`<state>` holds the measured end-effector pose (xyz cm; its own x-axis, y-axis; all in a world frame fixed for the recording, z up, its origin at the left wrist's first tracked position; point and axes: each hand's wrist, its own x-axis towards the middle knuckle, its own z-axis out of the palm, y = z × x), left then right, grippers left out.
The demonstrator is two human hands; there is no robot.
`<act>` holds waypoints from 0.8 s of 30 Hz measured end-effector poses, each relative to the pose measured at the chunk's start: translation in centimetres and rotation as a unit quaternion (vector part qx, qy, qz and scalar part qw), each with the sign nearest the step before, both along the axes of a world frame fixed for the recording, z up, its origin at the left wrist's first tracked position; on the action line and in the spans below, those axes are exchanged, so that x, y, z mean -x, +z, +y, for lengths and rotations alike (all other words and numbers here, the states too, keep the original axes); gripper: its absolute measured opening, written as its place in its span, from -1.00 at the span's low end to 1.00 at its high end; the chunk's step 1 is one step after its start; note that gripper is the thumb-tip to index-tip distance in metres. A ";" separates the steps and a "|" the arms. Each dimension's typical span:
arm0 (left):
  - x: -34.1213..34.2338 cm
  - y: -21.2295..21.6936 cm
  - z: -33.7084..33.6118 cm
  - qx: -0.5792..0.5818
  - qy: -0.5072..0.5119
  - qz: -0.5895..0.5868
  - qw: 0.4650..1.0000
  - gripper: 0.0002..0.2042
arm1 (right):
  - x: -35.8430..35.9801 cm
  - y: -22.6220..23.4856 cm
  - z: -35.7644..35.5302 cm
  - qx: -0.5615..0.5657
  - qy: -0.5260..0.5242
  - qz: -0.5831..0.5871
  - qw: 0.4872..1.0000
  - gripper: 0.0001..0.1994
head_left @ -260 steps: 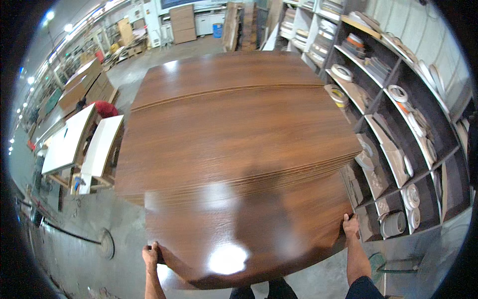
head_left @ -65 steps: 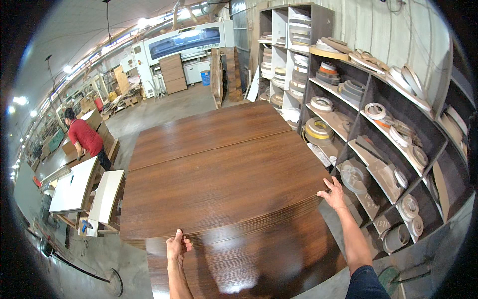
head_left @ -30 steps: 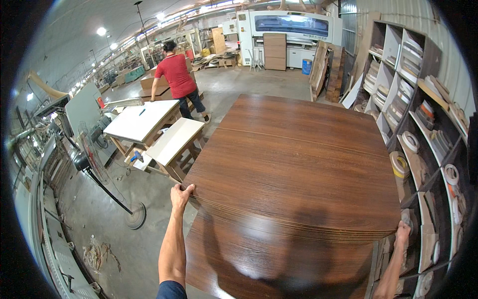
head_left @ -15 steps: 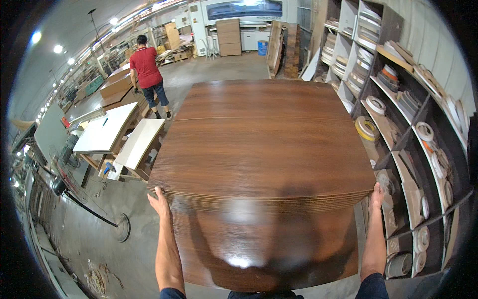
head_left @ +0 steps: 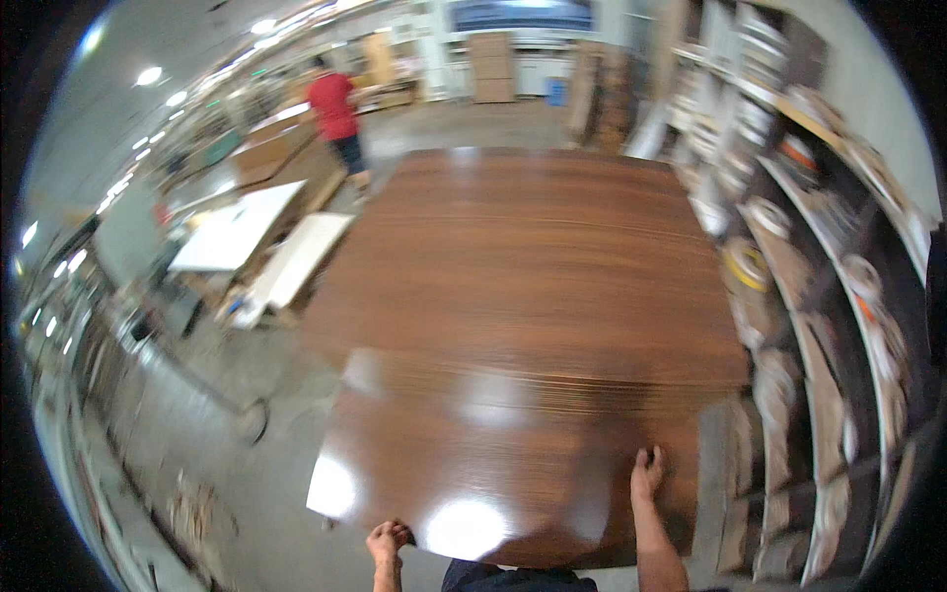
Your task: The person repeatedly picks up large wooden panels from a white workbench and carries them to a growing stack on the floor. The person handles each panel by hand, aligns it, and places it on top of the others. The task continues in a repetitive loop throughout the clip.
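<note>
Before me lies a stack of dark brown wood-grain boards (head_left: pixel 523 286). Its stepped layered edge runs across the middle, and a lower brown board surface (head_left: pixel 572 434) comes toward me from it. By the near left edge of this lower surface is my left hand (head_left: pixel 388 543), its fingers curled; whether they grip the edge is hidden. Over the right part of the same surface is my right hand (head_left: pixel 647 476), loosely bent, with a gap between thumb and fingers and nothing visible in it. Motion blurs both hands a little.
Shelves (head_left: pixel 789 296) with rolls of edging strip line the right side. To the left stand white-topped tables (head_left: pixel 242 232) and a pedestal fan (head_left: pixel 187 375). A person in a red top (head_left: pixel 333 107) stands beyond them. Upright panels (head_left: pixel 597 94) lean at the back.
Both hands have left the stack's side corners and come nearer to me and inward. The view has shifted, so the room appears farther right. The person in red has turned or moved slightly.
</note>
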<state>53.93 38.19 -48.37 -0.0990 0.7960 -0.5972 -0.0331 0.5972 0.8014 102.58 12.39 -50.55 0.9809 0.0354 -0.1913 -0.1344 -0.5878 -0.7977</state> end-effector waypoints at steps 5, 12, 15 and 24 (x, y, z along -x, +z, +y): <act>2.7 -1.1 -7.0 0.043 -0.054 0.122 0.990 -0.83 | 6.5 1.4 3.0 0.262 0.187 -0.175 0.931 -0.48; 6.1 -3.5 -15.8 0.137 -0.024 -0.011 0.990 -0.73 | 7.6 3.5 0.4 0.165 0.300 -0.386 0.857 -0.48; 8.7 -3.9 -19.9 0.140 -0.070 0.052 0.986 -0.65 | 7.6 2.2 -0.4 0.194 0.307 -0.361 0.859 -0.48; 23.3 -2.0 -33.3 0.033 0.240 -0.034 0.970 -0.77 | 15.1 0.9 1.2 0.318 0.284 -0.271 0.863 -0.44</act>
